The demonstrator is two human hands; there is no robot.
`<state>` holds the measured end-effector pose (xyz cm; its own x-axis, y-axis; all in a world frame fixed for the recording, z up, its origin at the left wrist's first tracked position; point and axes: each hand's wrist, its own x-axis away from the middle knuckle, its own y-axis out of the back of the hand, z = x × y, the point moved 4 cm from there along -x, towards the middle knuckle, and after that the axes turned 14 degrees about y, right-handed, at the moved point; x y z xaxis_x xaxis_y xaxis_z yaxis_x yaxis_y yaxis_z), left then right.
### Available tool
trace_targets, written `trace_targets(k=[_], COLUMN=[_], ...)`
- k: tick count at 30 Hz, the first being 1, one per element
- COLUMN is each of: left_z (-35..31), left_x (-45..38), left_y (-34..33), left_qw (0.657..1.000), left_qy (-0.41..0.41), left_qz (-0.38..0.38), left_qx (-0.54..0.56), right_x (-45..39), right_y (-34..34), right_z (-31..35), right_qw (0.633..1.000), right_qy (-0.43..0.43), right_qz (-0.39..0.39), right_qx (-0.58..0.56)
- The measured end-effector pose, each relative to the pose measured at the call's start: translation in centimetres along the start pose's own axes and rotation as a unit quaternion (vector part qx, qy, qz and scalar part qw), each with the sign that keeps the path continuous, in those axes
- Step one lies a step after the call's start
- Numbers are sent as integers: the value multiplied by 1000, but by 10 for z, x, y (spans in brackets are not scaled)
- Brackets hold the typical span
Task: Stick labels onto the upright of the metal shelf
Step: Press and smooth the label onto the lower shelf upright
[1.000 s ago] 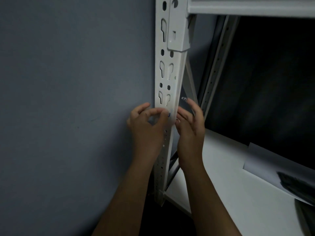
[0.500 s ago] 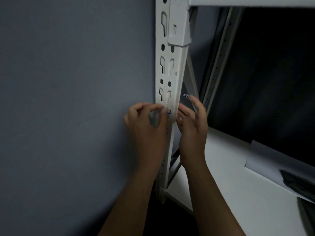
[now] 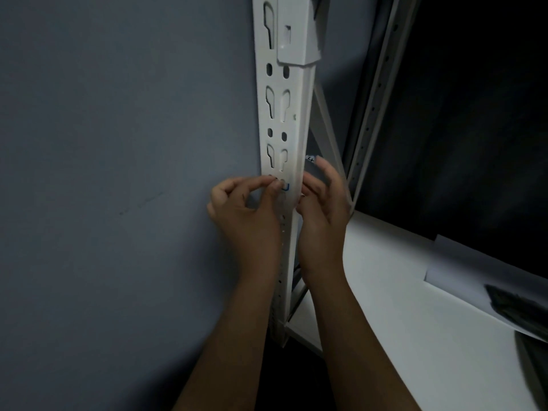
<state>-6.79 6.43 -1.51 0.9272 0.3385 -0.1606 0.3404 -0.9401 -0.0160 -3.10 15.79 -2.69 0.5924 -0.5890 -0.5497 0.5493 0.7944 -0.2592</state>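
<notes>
Left hand pinches a label with blue writing against the front face of the white upright, fingers curled on its edge. Right hand is at the upright's right side, fingers loosely curled; cannot tell whether it holds anything. Another small label shows just above it. Risk: the label sits over the slot holes, so it could wrinkle, go crooked, or lift where nothing backs it.

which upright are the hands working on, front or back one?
The front upright, the wide white post with keyhole slots. Left hand and right hand flank it; the back upright is narrower and untouched.
</notes>
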Motion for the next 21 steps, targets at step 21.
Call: trace_targets(k=[21], left_z=[4], left_x=[8], left_y=[1], left_qw=[999], left_qy=[-35], left_qz=[-41], left_qx=[7], right_x=[0], right_y=[-1], right_z=[0], right_qw=[1000], right_qy=[-13], right_qz=[14], right_qx=[-10])
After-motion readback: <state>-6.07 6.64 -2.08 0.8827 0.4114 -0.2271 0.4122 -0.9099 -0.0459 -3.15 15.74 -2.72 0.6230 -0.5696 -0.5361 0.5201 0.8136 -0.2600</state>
